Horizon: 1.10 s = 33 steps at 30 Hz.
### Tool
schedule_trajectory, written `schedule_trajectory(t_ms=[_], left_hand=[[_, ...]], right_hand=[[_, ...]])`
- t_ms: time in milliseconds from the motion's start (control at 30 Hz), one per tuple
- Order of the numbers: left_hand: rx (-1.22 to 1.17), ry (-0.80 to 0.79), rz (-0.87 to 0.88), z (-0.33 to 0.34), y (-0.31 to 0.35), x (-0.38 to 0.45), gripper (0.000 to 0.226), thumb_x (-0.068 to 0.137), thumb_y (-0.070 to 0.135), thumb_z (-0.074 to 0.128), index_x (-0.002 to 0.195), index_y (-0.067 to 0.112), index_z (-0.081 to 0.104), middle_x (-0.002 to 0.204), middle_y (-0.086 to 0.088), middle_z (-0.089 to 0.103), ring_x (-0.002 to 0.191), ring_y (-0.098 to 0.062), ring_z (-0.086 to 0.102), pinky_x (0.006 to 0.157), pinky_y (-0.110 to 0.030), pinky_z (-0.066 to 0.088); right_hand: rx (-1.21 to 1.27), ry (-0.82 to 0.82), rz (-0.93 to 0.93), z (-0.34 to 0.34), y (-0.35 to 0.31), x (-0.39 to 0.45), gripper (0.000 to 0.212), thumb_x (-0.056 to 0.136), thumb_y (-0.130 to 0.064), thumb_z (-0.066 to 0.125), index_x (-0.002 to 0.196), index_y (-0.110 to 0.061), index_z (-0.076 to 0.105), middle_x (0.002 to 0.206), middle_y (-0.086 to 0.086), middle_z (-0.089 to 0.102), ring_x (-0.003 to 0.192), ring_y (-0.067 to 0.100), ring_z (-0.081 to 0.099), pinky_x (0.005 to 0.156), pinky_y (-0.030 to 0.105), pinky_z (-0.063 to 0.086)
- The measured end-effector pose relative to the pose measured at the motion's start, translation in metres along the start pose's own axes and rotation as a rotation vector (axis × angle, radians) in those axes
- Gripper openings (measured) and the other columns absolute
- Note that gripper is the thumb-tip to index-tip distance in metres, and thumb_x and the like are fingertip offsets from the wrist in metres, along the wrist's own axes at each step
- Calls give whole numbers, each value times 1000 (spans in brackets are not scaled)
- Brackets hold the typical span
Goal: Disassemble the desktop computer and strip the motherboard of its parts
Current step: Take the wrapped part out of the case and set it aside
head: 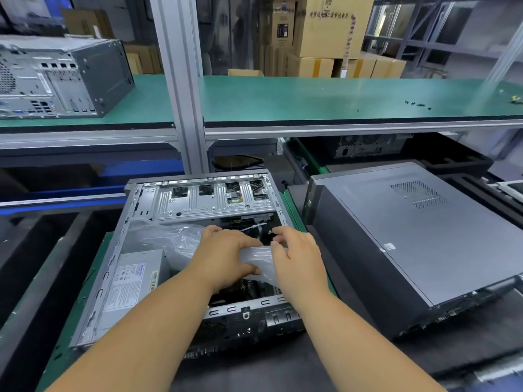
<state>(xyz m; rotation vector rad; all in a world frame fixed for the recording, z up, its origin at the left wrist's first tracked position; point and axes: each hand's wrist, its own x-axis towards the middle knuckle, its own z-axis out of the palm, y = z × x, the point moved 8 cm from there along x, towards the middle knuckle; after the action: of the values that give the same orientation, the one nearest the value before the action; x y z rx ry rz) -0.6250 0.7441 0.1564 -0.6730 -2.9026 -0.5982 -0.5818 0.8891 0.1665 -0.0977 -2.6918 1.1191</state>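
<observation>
My dark lower bench [268, 369] carries the open computer case [195, 250] on a green mat [70, 321], a closed grey tower [410, 250] just right. The far green shelf [311, 97] holds another tower [59, 77] at left and small black screws [416, 104] at right.

Light: bright, even, from overhead | Glare: pale sheen on the green shelf [311, 97] above the open computer case [198, 250] | Shadows: soft, deep black inside the case | Blur: slight smear on both hands and the clear plastic bag [175, 239] | Distortion: wide-angle bending of the shelf post [181, 80] and edges
</observation>
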Motion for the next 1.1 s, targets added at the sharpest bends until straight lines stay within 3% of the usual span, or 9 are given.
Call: schedule_trajectory(t_ms=[200, 267, 433, 633, 733, 833, 933, 1033, 1100], left_hand=[[-187, 59, -58, -13, -7, -3, 43, 62, 47, 83, 102, 49, 68, 82, 30, 56, 91, 37, 19, 95, -29, 22], [-214, 69, -53, -20, -6, -5, 39, 62, 45, 83, 97, 53, 67, 80, 30, 57, 92, 32, 25, 90, -30, 27], [-284, 22, -122, -28, -11, -8, 38, 60, 46, 85, 91, 57, 67, 89, 27, 62, 105, -13, 51, 94, -38, 45], [-513, 76, -145, -44, -27, 1, 42, 60, 38, 88, 96, 48, 71, 96, 32, 66, 94, 14, 57, 86, -16, 45], [-574, 38, -143, -48, -30, 3, 46, 59, 35, 89, 102, 39, 72, 102, 26, 68, 98, 11, 58, 94, -22, 46], [-480, -17, -81, -50, -21, -2, 57, 64, 36, 87, 116, 39, 65, 116, 21, 62, 112, 0, 55, 105, -31, 41], [-399, -13, -36, -54, -14, -13, 70, 71, 38, 82, 134, 38, 52, 132, 18, 50, 126, -4, 42, 111, -31, 32], [-484, 115, -96, -61, -20, -36, 70, 76, 40, 77, 136, 47, 42, 141, 25, 35, 132, 5, 28, 108, -21, 23], [-561, 287, -209, -67, -34, -57, 54, 78, 39, 74, 124, 50, 49, 130, 28, 42, 123, 8, 36, 100, -17, 29]], right_hand=[[39, -54, 34, 2, 3, -1, 54, 79, -51, 58, 131, -36, 51, 117, -17, 52, 119, 6, 42, 97, 33, 45], [74, -52, 38, 0, 2, -2, 61, 73, -55, 58, 131, -35, 52, 111, -22, 52, 118, 6, 45, 97, 34, 46], [270, -6, 15, -6, 2, -6, 62, 72, -53, 66, 130, -37, 51, 113, -21, 58, 112, 1, 52, 97, 35, 48], [356, -92, -112, -4, -8, -9, 80, 67, -60, 71, 137, -53, 32, 133, -23, 45, 123, 0, 46, 99, 29, 44], [362, -119, -135, -3, -10, -9, 91, 64, -55, 78, 138, -59, 25, 135, -28, 37, 124, -3, 42, 99, 25, 42], [334, -92, -119, -1, -9, -7, 92, 59, -49, 81, 134, -61, 28, 126, -31, 40, 117, 1, 50, 95, 31, 49], [393, -65, -113, 0, -9, -4, 82, 59, -45, 81, 128, -55, 38, 122, -20, 51, 108, 5, 58, 90, 40, 54], [496, -61, -106, 0, -8, -4, 76, 60, -34, 83, 126, -46, 47, 120, -13, 59, 108, 10, 62, 88, 47, 56], [537, -50, -102, -3, -7, -6, 73, 61, -31, 84, 124, -44, 51, 118, -13, 62, 107, 10, 63, 88, 47, 56]])
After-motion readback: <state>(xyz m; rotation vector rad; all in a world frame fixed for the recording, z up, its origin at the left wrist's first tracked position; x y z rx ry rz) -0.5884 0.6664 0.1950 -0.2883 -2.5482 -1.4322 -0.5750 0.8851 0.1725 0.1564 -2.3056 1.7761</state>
